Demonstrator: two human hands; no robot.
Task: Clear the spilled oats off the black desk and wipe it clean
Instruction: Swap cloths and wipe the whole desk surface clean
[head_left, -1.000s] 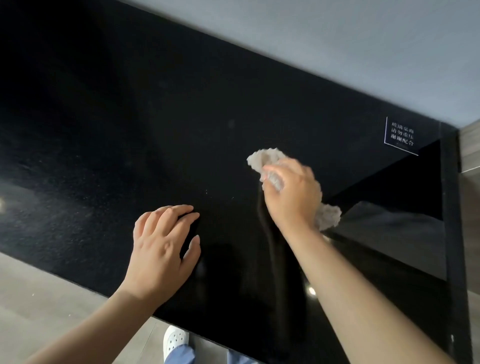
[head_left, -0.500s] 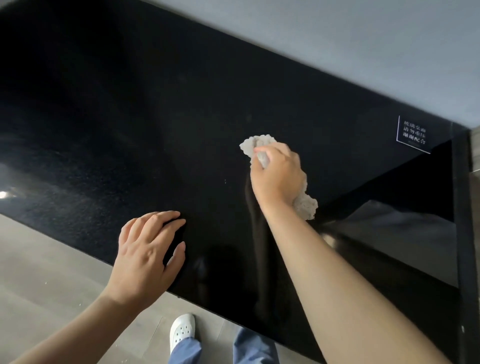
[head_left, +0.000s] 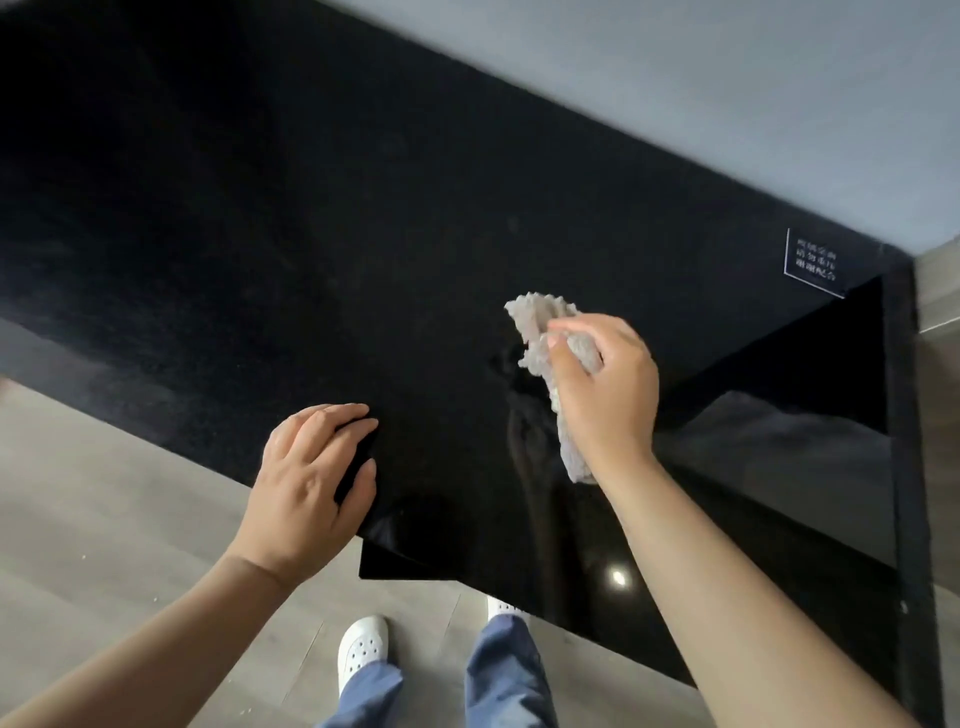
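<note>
The right hand is the working one. Its fingers and thumb are curled round a crumpled pale cloth over the glossy right part of the black worktop. The cloth's long axis runs from a ragged tip sticking out past the fingertips, on the far-left side, back under the palm to a tail that shows below the wrist. Whether the wad is pressed flat on the surface or just skimming it cannot be told, though its reflection sits close beneath. No oats can be made out on the worktop. What shows is a duller, faintly hazy stretch to the left of the cloth and towards the front edge, so the ground left to cover probably lies leftward and nearer the body. The right hand is the closer of the two to the far and right areas. The left hand rests at the front edge, well apart from the cloth, with fingers bent, thumb spread and nothing visible in its grasp, and it looks like a brace. It sits on the duller side, so a leftward wipe would probably meet it and it may need to lift clear. A small printed label sits at the far right corner, beyond the cloth.
</note>
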